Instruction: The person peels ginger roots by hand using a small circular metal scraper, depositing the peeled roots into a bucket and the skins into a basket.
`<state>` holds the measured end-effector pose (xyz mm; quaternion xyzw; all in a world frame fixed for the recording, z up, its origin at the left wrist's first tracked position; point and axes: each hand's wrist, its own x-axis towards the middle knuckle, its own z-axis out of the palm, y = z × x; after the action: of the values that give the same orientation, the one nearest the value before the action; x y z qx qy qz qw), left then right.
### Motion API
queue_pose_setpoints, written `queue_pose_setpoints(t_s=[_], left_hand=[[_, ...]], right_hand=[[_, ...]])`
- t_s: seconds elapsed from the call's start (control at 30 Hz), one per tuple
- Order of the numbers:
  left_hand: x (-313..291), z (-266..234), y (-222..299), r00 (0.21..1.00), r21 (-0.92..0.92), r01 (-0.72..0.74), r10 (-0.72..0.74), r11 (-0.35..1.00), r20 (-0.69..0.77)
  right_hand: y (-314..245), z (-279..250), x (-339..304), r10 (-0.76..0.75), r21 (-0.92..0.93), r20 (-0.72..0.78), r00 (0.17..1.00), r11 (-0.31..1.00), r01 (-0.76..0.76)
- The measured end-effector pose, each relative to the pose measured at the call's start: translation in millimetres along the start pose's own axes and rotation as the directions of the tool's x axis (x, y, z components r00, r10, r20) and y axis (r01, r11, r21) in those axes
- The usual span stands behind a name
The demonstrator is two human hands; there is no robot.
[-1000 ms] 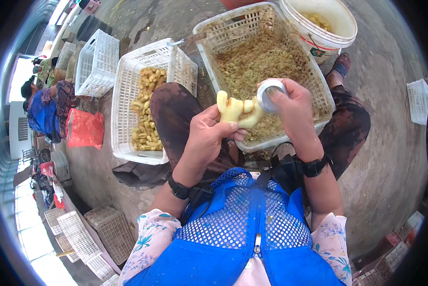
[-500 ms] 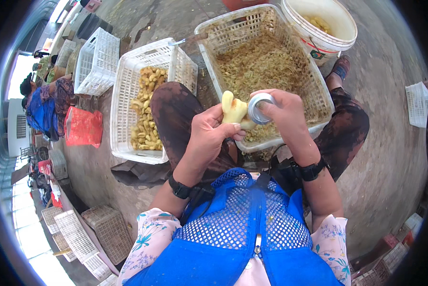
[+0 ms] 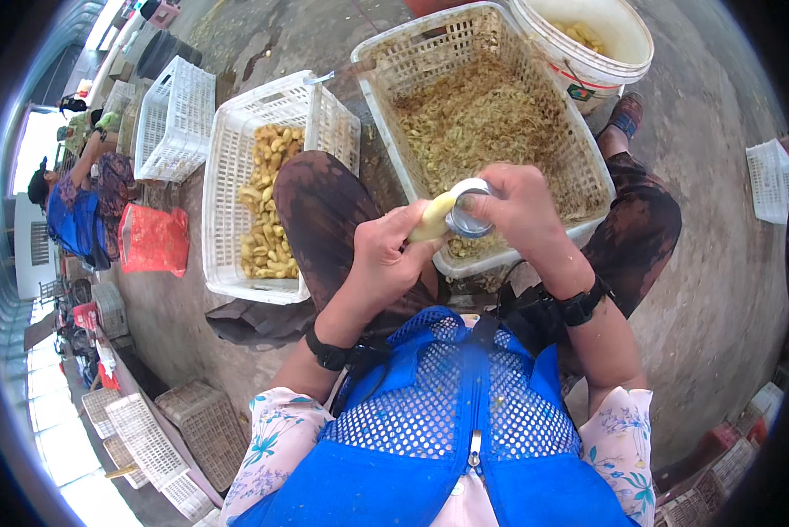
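Observation:
A pale yellow piece of ginger (image 3: 431, 220), its skin mostly off, is pinched between the thumb and fingers of my left hand (image 3: 384, 253). In my right hand (image 3: 522, 209) I grip a short, round silver metal ring (image 3: 471, 230). Its rim presses against the ginger's right side. Both hands are over the near edge of a dirty white crate (image 3: 382, 123), which holds a thick layer of brownish peelings (image 3: 478, 123). Left of my knee stands a white crate (image 3: 221, 189) with many ginger pieces (image 3: 267, 206).
A white bucket (image 3: 618, 66) with ginger inside stands beyond the peelings crate. On the left are another white crate (image 3: 175, 123), a red sack (image 3: 154, 241) and a seated co-worker (image 3: 76, 211). Stacked crates (image 3: 203, 430) sit lower left; one crate (image 3: 770, 183) is far right.
The ginger has been turned in my left hand, so its knobs no longer show. My right hand has tilted the metal ring and shifted it slightly left against the ginger.

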<state>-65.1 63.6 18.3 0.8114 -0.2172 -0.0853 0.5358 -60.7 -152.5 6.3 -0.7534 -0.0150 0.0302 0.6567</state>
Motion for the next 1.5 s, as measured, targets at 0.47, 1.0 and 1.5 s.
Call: queue_pose_setpoints(t_s=[0.47, 1.0, 1.5], left_hand=[[-11, -16, 2, 0.987, 0.074, 0.022, -0.033, 0.997, 0.159], [71, 20, -4, 0.971, -0.705, 0.109, -0.227, 0.701, -0.075], [96, -32, 51, 0.907, -0.27, -0.024, 0.134, 0.963, 0.398]], right_hand=[[10, 0, -13, 0.233, 0.244, 0.133, 0.963, 0.934, -0.259], [-6, -5, 20, 0.166, 0.589, -0.191, 0.967, 0.808, -0.022], [-16, -21, -21, 0.117, 0.784, -0.023, 0.993, 0.618, -0.054]])
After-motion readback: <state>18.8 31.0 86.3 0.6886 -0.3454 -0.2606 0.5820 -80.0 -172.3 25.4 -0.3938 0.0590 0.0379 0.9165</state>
